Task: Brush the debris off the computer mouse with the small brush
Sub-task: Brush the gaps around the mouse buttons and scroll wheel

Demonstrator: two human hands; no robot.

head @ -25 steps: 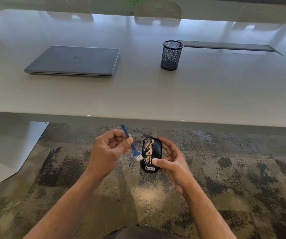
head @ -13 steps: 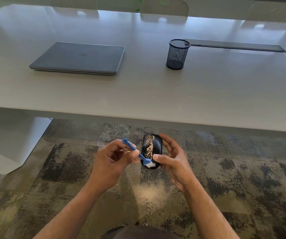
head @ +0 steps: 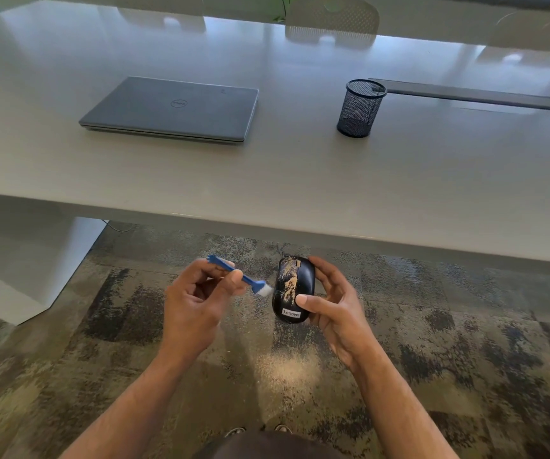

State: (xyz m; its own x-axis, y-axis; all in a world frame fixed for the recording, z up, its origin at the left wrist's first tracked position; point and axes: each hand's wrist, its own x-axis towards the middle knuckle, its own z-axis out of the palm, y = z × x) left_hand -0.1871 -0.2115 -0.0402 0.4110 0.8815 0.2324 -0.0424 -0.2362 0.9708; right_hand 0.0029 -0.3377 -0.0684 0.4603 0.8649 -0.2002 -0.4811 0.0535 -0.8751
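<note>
Above the mottled carpet (head: 432,359), near the counter (head: 300,180), the left hand (head: 194,309) pinches a small blue brush (head: 253,283), bristles just left of the dusty mouse (head: 293,289) gripped by the right hand (head: 336,309). Farther off sit a closed laptop (head: 174,109) and mesh cup (head: 359,107).

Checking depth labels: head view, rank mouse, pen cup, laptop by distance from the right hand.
1. Mouse: held in the right hand, below the table edge.
2. Pen cup: on the table, ahead.
3. Laptop: on the table, far left.
</note>
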